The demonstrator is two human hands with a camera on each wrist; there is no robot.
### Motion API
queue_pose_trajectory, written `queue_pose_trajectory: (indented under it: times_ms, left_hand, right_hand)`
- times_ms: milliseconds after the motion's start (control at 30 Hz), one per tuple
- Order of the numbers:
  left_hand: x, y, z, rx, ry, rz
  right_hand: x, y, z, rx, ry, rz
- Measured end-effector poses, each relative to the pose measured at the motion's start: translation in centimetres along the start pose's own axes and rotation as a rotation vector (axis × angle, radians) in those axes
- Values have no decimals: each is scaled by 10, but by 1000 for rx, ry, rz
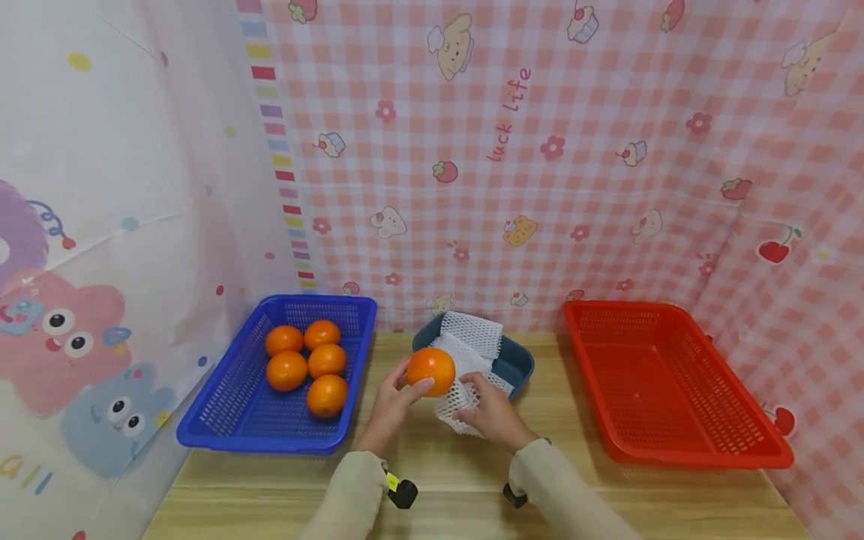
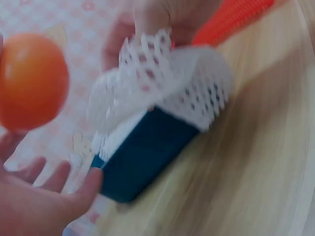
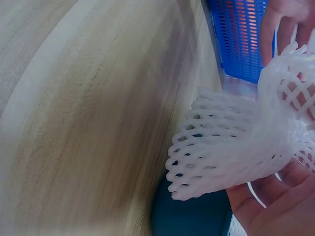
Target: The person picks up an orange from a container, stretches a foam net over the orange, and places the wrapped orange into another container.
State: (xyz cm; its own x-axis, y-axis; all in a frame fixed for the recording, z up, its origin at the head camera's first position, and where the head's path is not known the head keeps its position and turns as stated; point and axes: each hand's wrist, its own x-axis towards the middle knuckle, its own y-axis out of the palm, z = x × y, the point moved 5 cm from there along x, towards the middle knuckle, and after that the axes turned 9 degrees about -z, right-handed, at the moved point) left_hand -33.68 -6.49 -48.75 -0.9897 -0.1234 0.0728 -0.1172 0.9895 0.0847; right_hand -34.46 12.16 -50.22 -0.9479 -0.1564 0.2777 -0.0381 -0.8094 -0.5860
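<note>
In the head view my left hand (image 1: 393, 405) holds an orange (image 1: 432, 370) between thumb and fingers, raised over the front of a dark teal box (image 1: 514, 363). My right hand (image 1: 494, 411), just right of it, grips a white foam net sleeve (image 3: 221, 152). The sleeve's loose end hangs over the box's near edge, and its mesh hides part of the right fingers. Further white foam nets (image 1: 472, 334) lie folded in the box. The left wrist view shows the orange (image 2: 33, 81) beside the net, apart from it.
A blue basket (image 1: 253, 441) with several oranges (image 1: 286, 370) stands on the left of the wooden table (image 1: 466, 510). To the right is a red basket (image 1: 607, 442). A pink checked curtain (image 1: 418, 255) hangs close behind the box.
</note>
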Motion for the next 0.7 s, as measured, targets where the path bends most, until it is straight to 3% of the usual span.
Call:
queue_pose_trajectory:
  times_ms: [167, 333, 533, 700]
  left_hand:
    - [-7, 17, 1, -115, -134, 247]
    - [-11, 24, 8, -137, -174, 379]
    - [-11, 25, 13, -193, -218, 382]
    - [-9, 20, 15, -196, -223, 330]
  right_hand:
    - [2, 3, 4, 8, -42, -30]
    - [2, 1, 8, 47, -97, -56]
    - [3, -3, 10, 47, -125, -51]
    - [2, -7, 5, 24, -44, -61]
